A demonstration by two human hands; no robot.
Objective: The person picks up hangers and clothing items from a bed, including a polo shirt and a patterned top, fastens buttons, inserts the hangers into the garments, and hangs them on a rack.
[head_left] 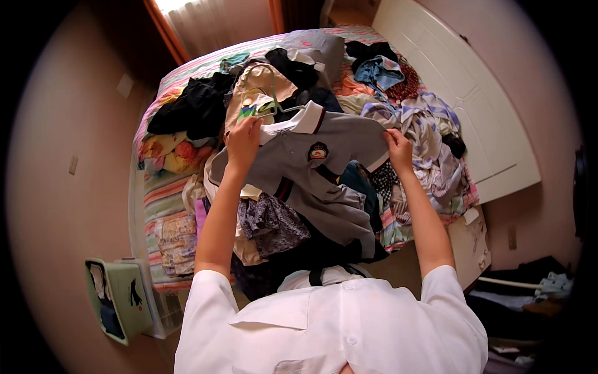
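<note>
Whether the left hand [245,142], pinching the grey, white-collared shirt [298,163], also grips the hanger [275,95] is unclear; the right hand [399,151] pinches a sleeve [366,142].

This was a home bedroom: a striped bedsheet [163,203], white headboard [474,107] and orange curtain [167,31] showed it.

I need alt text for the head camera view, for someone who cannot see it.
A gray polo shirt is held spread over a bed heaped with clothes: the left hand grips it beside its white collar, the right hand by a sleeve. At the picture's lower left is a pale green bin.
</note>
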